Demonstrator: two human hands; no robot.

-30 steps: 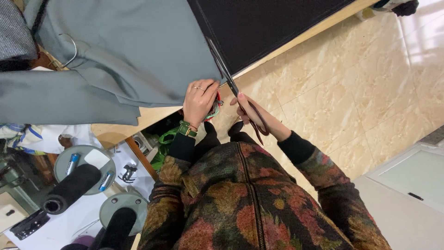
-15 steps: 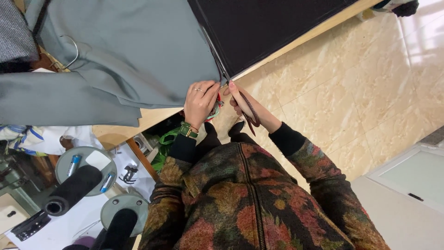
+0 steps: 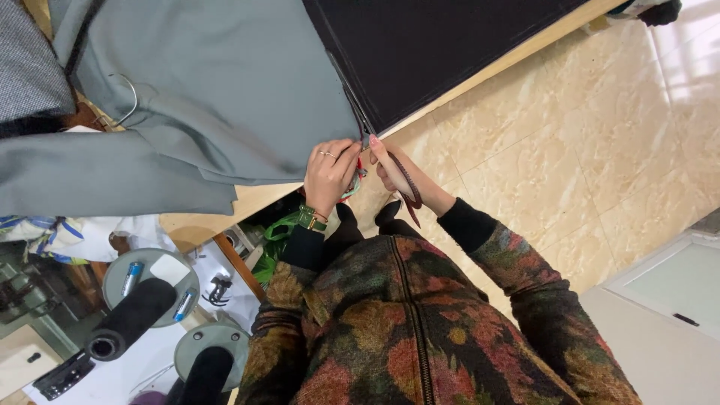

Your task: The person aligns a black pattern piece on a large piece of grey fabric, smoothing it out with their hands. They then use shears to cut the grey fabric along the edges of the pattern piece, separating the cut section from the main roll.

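1. Head view – the left hand (image 3: 330, 174) lay on the near edge of the grey fabric (image 3: 217, 97), fingers curled and pinching it at the tabletop (image 3: 247, 196) rim.
2. The right hand (image 3: 397, 174) sat just beside the left, closed around a dark reddish scissors-like tool (image 3: 405, 180); its thin blade ran up along the seam where the grey fabric met the black fabric (image 3: 435, 45).
3. The grey fabric spread up and to the left of both hands, the black fabric up and to the right – the two hands met at the boundary between them.
4. A wire hanger hook (image 3: 127, 97) rested on the grey fabric, well apart from the hands.
5. Lower left, below the tabletop edge, stood two round grey stands (image 3: 120, 281) with dark thread cones (image 3: 129, 319); a white rectangular tag (image 3: 169, 268) and blue pens (image 3: 130, 276) lay on one.
6. A white flat package (image 3: 90, 375) lay beneath them; any label on it was too small to tell.
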